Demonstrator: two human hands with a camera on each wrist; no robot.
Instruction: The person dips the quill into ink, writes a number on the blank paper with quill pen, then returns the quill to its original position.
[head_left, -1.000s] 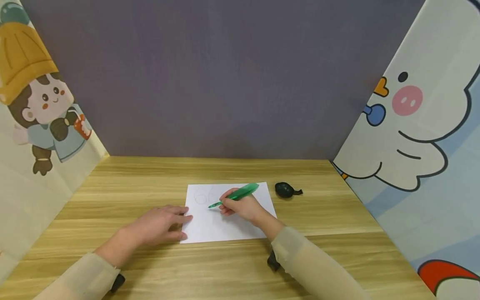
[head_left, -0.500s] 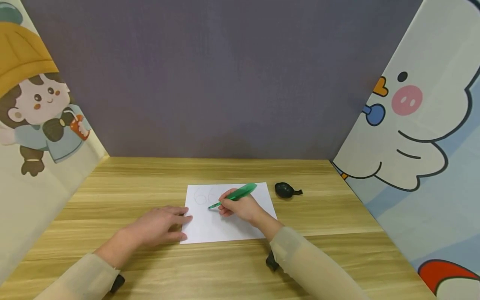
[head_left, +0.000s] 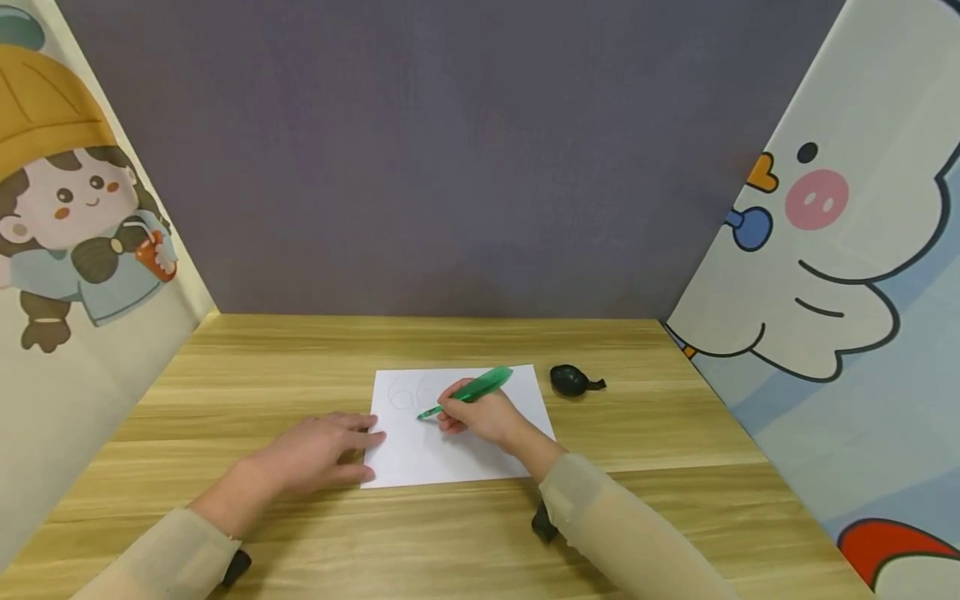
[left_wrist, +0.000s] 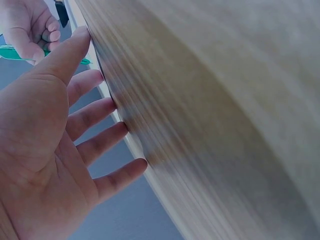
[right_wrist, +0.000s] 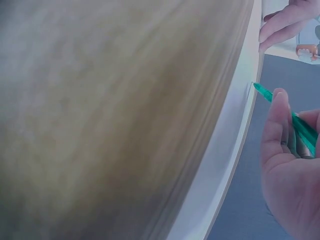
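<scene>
A white sheet of paper [head_left: 442, 462] lies on the wooden table, with faint pencil-thin curves like the digits 66 near its upper left. My right hand [head_left: 483, 414] pinches a green pen [head_left: 483, 384], which widens into a leaf-like top end. The pen's tip points left and down at the paper, just below the faint marks; in the right wrist view the pen [right_wrist: 262, 92] appears to meet the sheet. My left hand [head_left: 322, 450] rests at the paper's left edge, fingertips on it. In the left wrist view the left hand's fingers [left_wrist: 92, 117] are spread and nearly straight.
A small dark, rounded object with a short tail [head_left: 570, 381] lies right of the paper. A grey panel [head_left: 442, 167] rises behind the table [head_left: 300, 350]. Cartoon-printed walls stand on both sides. Black wrist mounts [head_left: 543, 523] show under the sleeves.
Both hands stay nearly in place. The pen's top end has tipped very slightly left. The head view has shifted a little, moving the left wall picture leftward.
</scene>
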